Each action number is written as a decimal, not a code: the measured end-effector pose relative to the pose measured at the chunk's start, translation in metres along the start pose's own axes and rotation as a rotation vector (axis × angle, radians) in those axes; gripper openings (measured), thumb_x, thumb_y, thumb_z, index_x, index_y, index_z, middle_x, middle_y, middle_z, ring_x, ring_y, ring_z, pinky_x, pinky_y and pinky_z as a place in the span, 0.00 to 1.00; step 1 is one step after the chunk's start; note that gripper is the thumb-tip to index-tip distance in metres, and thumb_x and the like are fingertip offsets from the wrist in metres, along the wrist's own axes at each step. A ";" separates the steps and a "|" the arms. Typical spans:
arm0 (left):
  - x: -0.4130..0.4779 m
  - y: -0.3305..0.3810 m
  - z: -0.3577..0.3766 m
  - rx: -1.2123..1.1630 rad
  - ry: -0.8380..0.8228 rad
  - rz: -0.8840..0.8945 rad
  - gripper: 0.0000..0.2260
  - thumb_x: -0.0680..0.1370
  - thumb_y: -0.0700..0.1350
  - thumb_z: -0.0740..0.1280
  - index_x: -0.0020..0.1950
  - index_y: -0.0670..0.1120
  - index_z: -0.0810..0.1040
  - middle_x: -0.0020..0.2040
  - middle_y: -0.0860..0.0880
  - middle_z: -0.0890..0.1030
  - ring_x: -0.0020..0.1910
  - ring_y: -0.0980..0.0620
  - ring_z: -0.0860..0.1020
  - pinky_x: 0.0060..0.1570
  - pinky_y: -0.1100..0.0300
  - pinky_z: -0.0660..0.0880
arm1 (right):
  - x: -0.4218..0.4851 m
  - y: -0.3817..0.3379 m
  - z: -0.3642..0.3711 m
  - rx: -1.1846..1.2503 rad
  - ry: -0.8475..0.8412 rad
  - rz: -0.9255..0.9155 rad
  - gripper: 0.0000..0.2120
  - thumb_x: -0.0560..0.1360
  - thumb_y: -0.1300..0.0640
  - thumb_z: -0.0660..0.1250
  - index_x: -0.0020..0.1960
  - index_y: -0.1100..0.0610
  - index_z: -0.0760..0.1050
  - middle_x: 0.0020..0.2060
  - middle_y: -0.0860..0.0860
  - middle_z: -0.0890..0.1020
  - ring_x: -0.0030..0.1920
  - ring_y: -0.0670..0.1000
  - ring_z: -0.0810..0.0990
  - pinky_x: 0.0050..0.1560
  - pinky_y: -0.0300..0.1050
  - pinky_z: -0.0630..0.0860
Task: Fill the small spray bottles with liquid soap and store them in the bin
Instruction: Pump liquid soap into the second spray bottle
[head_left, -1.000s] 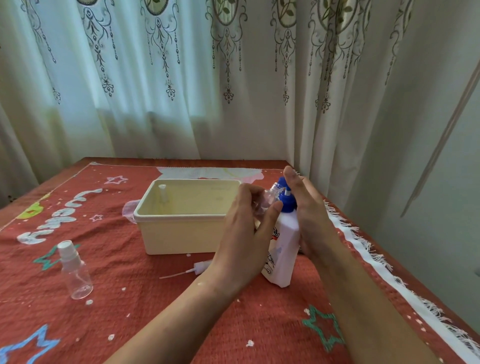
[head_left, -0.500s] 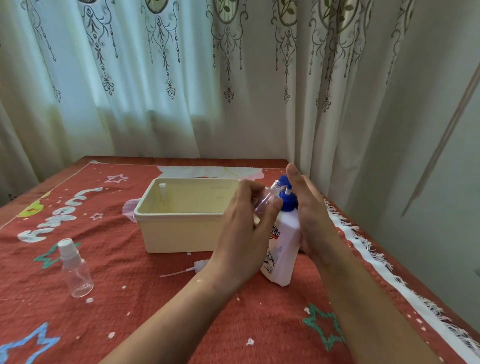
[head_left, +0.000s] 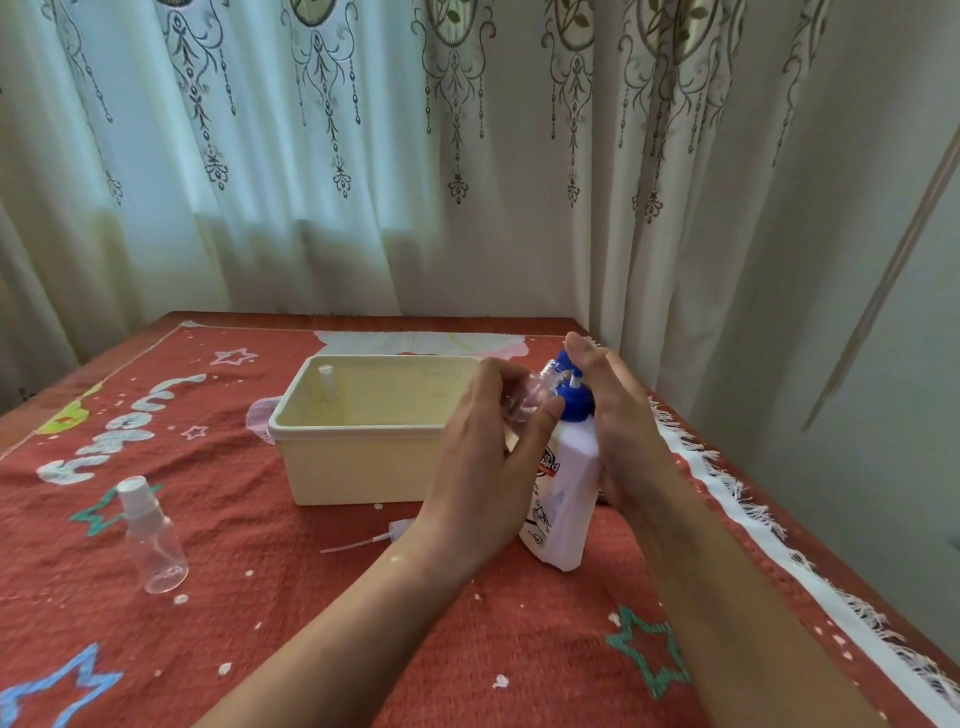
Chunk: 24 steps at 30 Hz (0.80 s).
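Observation:
My left hand grips a small clear spray bottle, tilted with its open mouth at the nozzle of the blue pump. The pump tops a white liquid soap bottle standing on the cloth. My right hand rests flat on the pump head, fingers straight. The removed spray cap with its dip tube lies on the cloth in front of the cream bin. One capped spray bottle stands inside the bin at its far left corner. Another empty capped bottle stands at the left.
A red patterned cloth with stars covers the table; its white fringed edge runs along the right. Curtains hang close behind the table and at the right corner.
Both hands stay at the soap pump with the small bottle under the nozzle. The right hand has sunk very slightly on the pump head; otherwise nothing moved.

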<state>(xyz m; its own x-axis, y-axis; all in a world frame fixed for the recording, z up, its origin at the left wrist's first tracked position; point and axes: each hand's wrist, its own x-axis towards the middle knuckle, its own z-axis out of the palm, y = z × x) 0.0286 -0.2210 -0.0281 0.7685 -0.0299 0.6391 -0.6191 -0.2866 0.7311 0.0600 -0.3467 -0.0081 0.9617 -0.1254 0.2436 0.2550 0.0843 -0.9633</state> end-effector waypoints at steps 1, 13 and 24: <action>0.000 -0.001 0.000 0.007 -0.003 0.005 0.07 0.81 0.48 0.67 0.54 0.52 0.70 0.47 0.55 0.77 0.47 0.58 0.76 0.46 0.72 0.70 | 0.001 0.001 -0.001 -0.006 0.007 -0.009 0.19 0.74 0.39 0.68 0.56 0.53 0.75 0.51 0.57 0.83 0.53 0.59 0.83 0.62 0.60 0.78; 0.001 0.000 0.000 0.028 -0.010 0.013 0.06 0.81 0.48 0.67 0.54 0.52 0.70 0.47 0.54 0.77 0.44 0.59 0.75 0.41 0.73 0.69 | 0.001 0.000 0.000 -0.006 0.007 -0.003 0.17 0.76 0.40 0.67 0.55 0.53 0.75 0.52 0.57 0.83 0.54 0.60 0.83 0.61 0.59 0.79; 0.000 0.002 -0.001 0.042 -0.032 0.006 0.07 0.81 0.48 0.66 0.56 0.51 0.71 0.48 0.54 0.77 0.43 0.61 0.74 0.42 0.74 0.70 | 0.000 -0.001 0.001 0.008 0.018 0.000 0.24 0.69 0.34 0.70 0.51 0.53 0.78 0.50 0.61 0.84 0.55 0.63 0.83 0.64 0.62 0.75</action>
<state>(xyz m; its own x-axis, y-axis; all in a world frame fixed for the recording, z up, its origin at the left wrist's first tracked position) 0.0271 -0.2201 -0.0266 0.7702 -0.0624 0.6347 -0.6168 -0.3262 0.7164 0.0597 -0.3458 -0.0071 0.9598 -0.1432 0.2414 0.2558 0.0919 -0.9624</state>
